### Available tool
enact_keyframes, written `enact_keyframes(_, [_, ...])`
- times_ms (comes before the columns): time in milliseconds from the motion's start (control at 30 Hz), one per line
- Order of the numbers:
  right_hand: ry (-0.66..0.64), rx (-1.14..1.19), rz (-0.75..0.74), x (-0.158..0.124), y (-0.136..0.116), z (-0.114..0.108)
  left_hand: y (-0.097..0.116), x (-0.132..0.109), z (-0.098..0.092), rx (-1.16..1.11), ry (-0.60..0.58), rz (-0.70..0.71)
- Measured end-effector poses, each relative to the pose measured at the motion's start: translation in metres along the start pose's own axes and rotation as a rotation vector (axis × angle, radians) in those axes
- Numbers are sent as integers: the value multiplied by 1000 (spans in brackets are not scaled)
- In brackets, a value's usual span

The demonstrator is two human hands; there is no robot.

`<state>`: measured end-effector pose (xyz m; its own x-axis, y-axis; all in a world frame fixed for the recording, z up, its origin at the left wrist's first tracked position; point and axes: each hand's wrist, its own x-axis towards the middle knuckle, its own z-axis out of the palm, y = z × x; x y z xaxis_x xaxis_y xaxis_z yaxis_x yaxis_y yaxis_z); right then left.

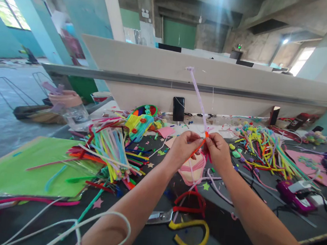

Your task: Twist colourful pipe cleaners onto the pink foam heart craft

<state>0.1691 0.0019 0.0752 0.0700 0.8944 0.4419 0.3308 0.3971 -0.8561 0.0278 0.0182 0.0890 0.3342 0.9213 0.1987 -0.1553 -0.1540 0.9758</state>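
Observation:
Above the middle of the dark table, my left hand (pixel 182 148) and my right hand (pixel 218 152) meet fingertip to fingertip. An orange pipe cleaner (pixel 197 147) runs from the left fingers to the right ones, both hands pinching it. A long lilac pipe cleaner (pixel 198 93) stands up from the pinch point, its far tip bent over. Whether the two are twisted together is hidden by my fingers. Beneath my hands lies a pink and cream piece (pixel 192 169). Scissors (pixel 160 217) with a red handle and a yellow handle lie between my forearms.
Bundles of coloured pipe cleaners lie left (pixel 112 152) and right (pixel 270 151). A black phone (pixel 178 109) leans on the partition (pixel 143 92). A green sheet (pixel 27 165), a bottle with a pink lid (pixel 70 107), a white cable (pixel 104 214) and a purple power strip (pixel 295 198) surround the workspace.

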Motion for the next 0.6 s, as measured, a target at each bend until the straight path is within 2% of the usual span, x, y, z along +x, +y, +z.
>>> enact_keyframes(100, [28,-11,-2,2,-3,9,1,-1,1,-57,28,41])
enact_keyframes(167, [70,-44,-33,3,-2,16,0,0,2,-99,92,49])
enact_keyframes(233, [67,27,-26,3,-2,20,-1,3,1,-157,168,72])
enact_keyframes(300, [-26,244,45,3,-4,21,-2,5,-2,-210,185,100])
enact_keyframes(433, [-303,746,226,5,-10,14,2,7,-7,-192,149,124])
enact_keyframes(600, [-553,988,437,10,-7,0,9,6,-7,-204,158,75])
